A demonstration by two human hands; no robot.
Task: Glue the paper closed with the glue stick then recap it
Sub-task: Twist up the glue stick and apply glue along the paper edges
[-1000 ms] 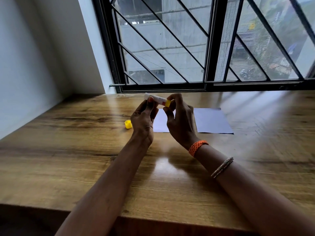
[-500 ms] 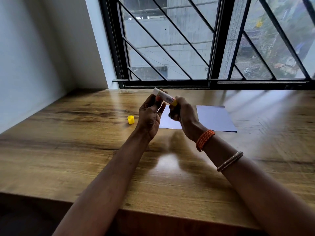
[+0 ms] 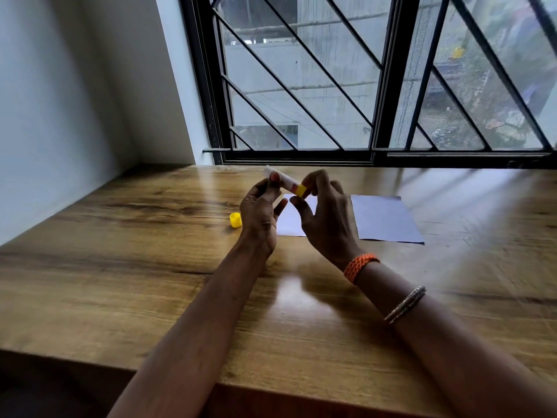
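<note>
Glue stick (image 3: 284, 182) held level above the table (image 3: 120, 267), its long axis left to right: your left hand (image 3: 260, 211) pinches the barrel, your right hand (image 3: 324, 215) pinches the yellow base. Paper (image 3: 382, 218) lies just beyond, nearer your right; cap (image 3: 235, 220) sits left.

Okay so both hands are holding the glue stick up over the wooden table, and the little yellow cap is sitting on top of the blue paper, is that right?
Not quite. The small yellow plastic cap sits on the bare wooden table, left of the flat pale blue paper sheet, not on it. The rest holds: the left hand and right hand hold the white glue stick with its yellow base above the table. The head view shows this.
</note>
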